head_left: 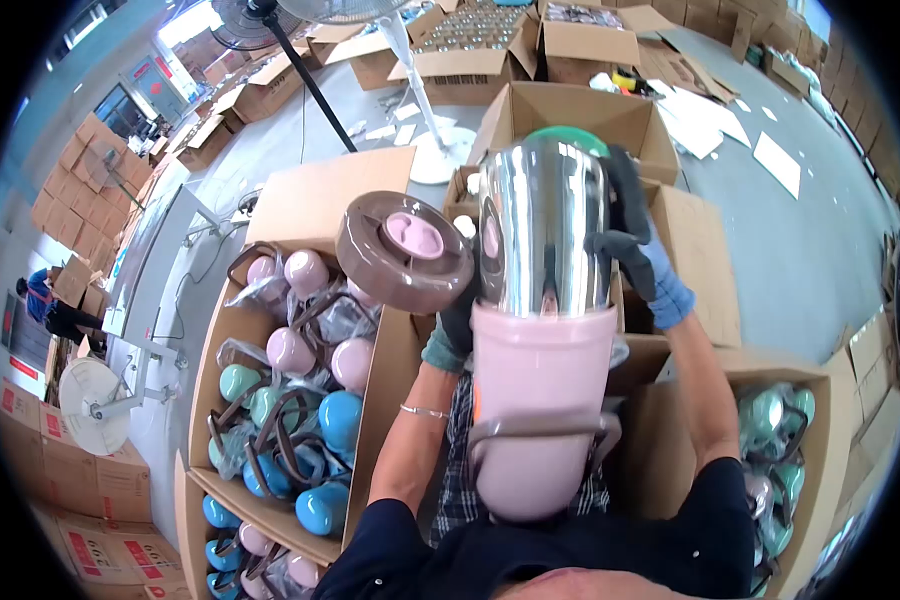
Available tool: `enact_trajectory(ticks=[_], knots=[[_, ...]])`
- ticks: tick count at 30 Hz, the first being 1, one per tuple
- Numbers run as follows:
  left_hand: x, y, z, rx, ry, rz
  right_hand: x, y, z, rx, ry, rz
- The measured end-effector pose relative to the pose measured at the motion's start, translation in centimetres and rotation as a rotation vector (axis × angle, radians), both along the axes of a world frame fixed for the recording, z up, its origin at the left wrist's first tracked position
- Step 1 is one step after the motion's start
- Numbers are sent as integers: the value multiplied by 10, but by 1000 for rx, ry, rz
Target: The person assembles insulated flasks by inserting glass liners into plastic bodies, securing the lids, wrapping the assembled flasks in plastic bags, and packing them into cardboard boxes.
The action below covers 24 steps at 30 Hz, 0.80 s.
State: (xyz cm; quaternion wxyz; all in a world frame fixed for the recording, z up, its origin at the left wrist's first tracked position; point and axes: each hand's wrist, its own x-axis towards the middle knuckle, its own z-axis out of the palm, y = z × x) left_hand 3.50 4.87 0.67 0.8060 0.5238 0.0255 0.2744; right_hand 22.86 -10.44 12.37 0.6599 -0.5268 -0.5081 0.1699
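A large vacuum flask with a shiny metal section (pixel 545 225) and a pink section (pixel 542 370) lies along the middle of the view, in front of my body. A brown carrying handle (pixel 540 428) crosses its near, rounded pink end. My right hand (pixel 635 245), in a dark grey glove, is closed around the metal section from the right. My left hand (pixel 457 325), also gloved, is at the flask's left side, behind a brown round lid (pixel 405 252) with a pink centre. It appears to grip this lid; most of its fingers are hidden.
An open carton (pixel 365 430) at left holds several pink, green and blue domed parts with brown handles. Another carton (pixel 830 430) at right holds green ones. A carton (pixel 660 130) stands ahead, a fan stand (pixel 440 150) beyond. A person (pixel 45 305) is far left.
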Motion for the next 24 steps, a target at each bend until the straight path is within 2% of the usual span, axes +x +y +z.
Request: enact_trajectory(ticks=[1, 2, 3, 5, 6, 7, 9, 11, 13, 14, 16, 17, 19, 20, 21, 22, 23, 24], knots=[[-17, -13, -7, 96, 19, 40, -9, -7, -9, -72, 55, 60], [-31, -20, -13, 300, 14, 115, -18, -10, -26, -153, -24, 70], [-44, -29, -15, 495, 10, 209, -30, -16, -34, -132, 84, 193], [-69, -47, -43, -246, -47, 4, -43, -21, -44, -162, 295, 281], [-76, -47, -48, 26, 37, 46, -45, -20, -46, -158, 197, 265], [-84, -48, -51, 294, 114, 105, -51, -21, -39, -154, 362, 357], [-85, -50, -55, -543, -76, -146, -51, -16, -37, -292, 344, 441], [-87, -37, -47, -263, -4, 33, -55, -15, -29, -344, 297, 531], [-87, -20, -5, -759, -148, -27, -49, -9, -22, -453, 161, 694], [-93, -14, 11, 74, 69, 388, -49, -5, -21, -543, 79, 692], [-97, 7, 22, 334, 45, 662, -48, 4, -21, -717, -85, 683], [-95, 19, 19, -262, -172, 523, -45, 6, -30, -542, -426, 590], [-92, 17, 33, 570, 46, 850, -42, 8, -45, -169, -1077, 358], [-90, 13, 46, 502, -15, 728, -41, 12, -47, -433, -405, 446], [-86, 4, 71, 432, -73, 605, -44, 8, -63, -357, 252, 300], [-86, 5, 94, 864, 32, 425, -52, -1, -66, -169, 329, 199], [-77, -8, 117, 1098, -8, 352, -60, -9, -67, 21, 400, 97], [-70, -18, 134, 1249, 65, 299, -65, -15, -72, 43, 511, 39]])
